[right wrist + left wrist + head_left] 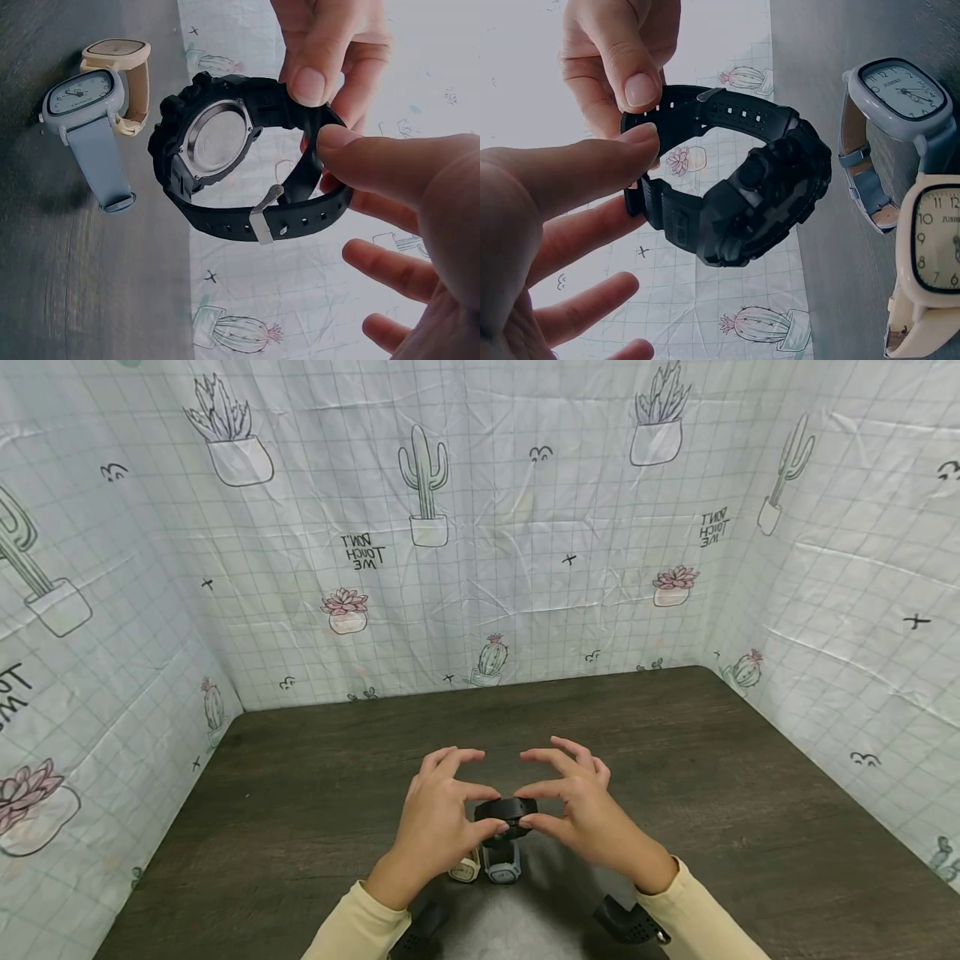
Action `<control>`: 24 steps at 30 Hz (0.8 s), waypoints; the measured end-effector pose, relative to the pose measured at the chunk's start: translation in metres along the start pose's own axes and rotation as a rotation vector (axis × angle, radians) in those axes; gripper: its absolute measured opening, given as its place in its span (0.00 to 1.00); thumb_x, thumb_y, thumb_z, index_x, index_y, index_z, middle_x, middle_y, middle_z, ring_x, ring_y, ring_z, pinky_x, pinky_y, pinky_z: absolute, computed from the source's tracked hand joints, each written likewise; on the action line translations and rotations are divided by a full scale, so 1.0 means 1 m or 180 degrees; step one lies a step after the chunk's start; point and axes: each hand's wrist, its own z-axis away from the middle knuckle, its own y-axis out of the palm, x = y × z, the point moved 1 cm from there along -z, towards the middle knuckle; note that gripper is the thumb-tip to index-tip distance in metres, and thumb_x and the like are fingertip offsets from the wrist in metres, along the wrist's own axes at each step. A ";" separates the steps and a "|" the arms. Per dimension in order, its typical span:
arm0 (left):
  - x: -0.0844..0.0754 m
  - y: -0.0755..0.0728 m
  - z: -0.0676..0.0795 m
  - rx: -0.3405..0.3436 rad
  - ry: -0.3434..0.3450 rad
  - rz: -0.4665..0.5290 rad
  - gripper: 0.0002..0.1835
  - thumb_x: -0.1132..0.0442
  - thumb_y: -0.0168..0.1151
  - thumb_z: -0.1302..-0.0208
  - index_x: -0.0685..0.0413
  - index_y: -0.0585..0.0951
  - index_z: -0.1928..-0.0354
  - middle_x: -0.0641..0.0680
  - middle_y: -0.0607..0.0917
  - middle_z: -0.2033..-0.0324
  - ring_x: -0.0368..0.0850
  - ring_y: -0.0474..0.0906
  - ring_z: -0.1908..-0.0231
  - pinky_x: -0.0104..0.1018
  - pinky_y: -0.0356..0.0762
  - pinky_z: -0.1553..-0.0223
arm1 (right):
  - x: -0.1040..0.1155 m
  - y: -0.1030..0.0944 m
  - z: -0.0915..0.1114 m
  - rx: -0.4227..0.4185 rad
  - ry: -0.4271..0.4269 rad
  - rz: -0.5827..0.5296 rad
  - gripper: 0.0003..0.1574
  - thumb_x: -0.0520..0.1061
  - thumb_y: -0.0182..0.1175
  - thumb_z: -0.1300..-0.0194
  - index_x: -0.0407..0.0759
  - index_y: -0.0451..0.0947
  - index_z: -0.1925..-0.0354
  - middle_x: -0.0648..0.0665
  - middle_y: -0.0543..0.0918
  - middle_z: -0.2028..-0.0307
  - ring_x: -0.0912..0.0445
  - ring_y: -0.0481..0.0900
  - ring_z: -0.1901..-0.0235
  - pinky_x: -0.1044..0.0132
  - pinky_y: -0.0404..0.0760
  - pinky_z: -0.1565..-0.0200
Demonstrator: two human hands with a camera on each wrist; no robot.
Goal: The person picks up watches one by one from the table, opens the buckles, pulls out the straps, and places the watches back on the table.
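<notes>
A black digital-style wristwatch (510, 810) is held up over the table between both hands, its strap looped round and the metal buckle (262, 222) lying across the holed part. My left hand (438, 817) pinches the strap between thumb and forefinger, the other fingers spread. On the opposite side my right hand (588, 814) pinches the strap the same way, thumbs close together. The round metal case back (217, 139) shows in the right wrist view. Below the hands stand a blue-grey square-faced watch (502, 872) and, beside it, a cream one (465, 867), partly hidden by the left hand.
The dark wood-grain table (315, 777) reaches back to a white gridded cloth (495, 468) printed with cacti, which also hangs at both sides. Black bands (626, 921) show beneath the pale yellow sleeves (693, 914) near the front.
</notes>
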 end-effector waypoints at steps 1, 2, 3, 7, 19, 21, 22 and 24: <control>0.000 0.000 0.000 0.0002 -0.0005 -0.0001 0.15 0.45 0.79 0.57 0.38 0.91 0.66 0.48 0.78 0.41 0.58 0.67 0.36 0.62 0.72 0.46 | 0.000 0.000 0.000 0.0007 0.0007 0.0007 0.18 0.46 0.76 0.53 0.56 0.88 0.60 0.46 0.74 0.38 0.38 0.53 0.30 0.27 0.44 0.43; 0.001 0.000 0.000 0.0001 -0.0009 0.0001 0.15 0.45 0.79 0.57 0.38 0.91 0.66 0.48 0.78 0.41 0.58 0.67 0.36 0.62 0.72 0.47 | 0.000 -0.001 0.000 0.0012 0.0015 0.0011 0.18 0.45 0.76 0.52 0.56 0.88 0.60 0.46 0.74 0.38 0.38 0.53 0.30 0.28 0.44 0.43; 0.001 0.000 0.000 -0.0005 -0.0012 -0.0006 0.15 0.45 0.79 0.57 0.39 0.91 0.66 0.49 0.78 0.41 0.58 0.67 0.37 0.62 0.72 0.47 | 0.000 -0.001 0.000 0.0016 0.0020 0.0026 0.18 0.45 0.76 0.52 0.56 0.88 0.60 0.46 0.74 0.38 0.38 0.53 0.30 0.28 0.45 0.43; 0.003 0.000 0.000 -0.0038 -0.0054 -0.0021 0.14 0.47 0.80 0.58 0.39 0.91 0.67 0.49 0.79 0.42 0.57 0.68 0.38 0.61 0.73 0.48 | -0.001 -0.004 0.000 0.0000 0.0048 0.0079 0.18 0.44 0.76 0.52 0.55 0.88 0.60 0.46 0.74 0.38 0.38 0.54 0.31 0.30 0.47 0.44; 0.005 -0.002 0.000 -0.0001 -0.0081 -0.0052 0.14 0.46 0.80 0.57 0.39 0.90 0.67 0.50 0.78 0.40 0.58 0.68 0.38 0.62 0.73 0.47 | -0.003 -0.009 0.000 -0.0087 0.0035 0.0134 0.18 0.44 0.77 0.53 0.51 0.88 0.60 0.44 0.75 0.39 0.36 0.55 0.32 0.33 0.49 0.45; 0.005 -0.002 -0.001 0.0009 -0.0090 -0.0057 0.14 0.46 0.80 0.57 0.39 0.90 0.67 0.50 0.78 0.40 0.59 0.68 0.38 0.62 0.72 0.47 | -0.003 -0.010 0.000 -0.0108 0.0025 0.0136 0.18 0.44 0.77 0.53 0.50 0.88 0.61 0.43 0.75 0.40 0.36 0.56 0.32 0.33 0.50 0.46; 0.005 -0.002 -0.001 0.0017 -0.0095 -0.0052 0.14 0.46 0.79 0.57 0.39 0.90 0.67 0.50 0.78 0.40 0.59 0.68 0.38 0.62 0.72 0.47 | -0.003 -0.011 0.000 -0.0121 0.0022 0.0134 0.18 0.44 0.77 0.54 0.50 0.88 0.61 0.43 0.75 0.40 0.36 0.56 0.33 0.33 0.49 0.46; 0.005 -0.003 -0.001 0.0022 -0.0103 -0.0044 0.14 0.46 0.79 0.57 0.39 0.90 0.67 0.50 0.78 0.40 0.59 0.67 0.37 0.62 0.72 0.47 | -0.003 -0.013 -0.001 -0.0142 0.0020 0.0130 0.17 0.44 0.77 0.54 0.49 0.88 0.61 0.43 0.75 0.40 0.36 0.56 0.33 0.32 0.49 0.46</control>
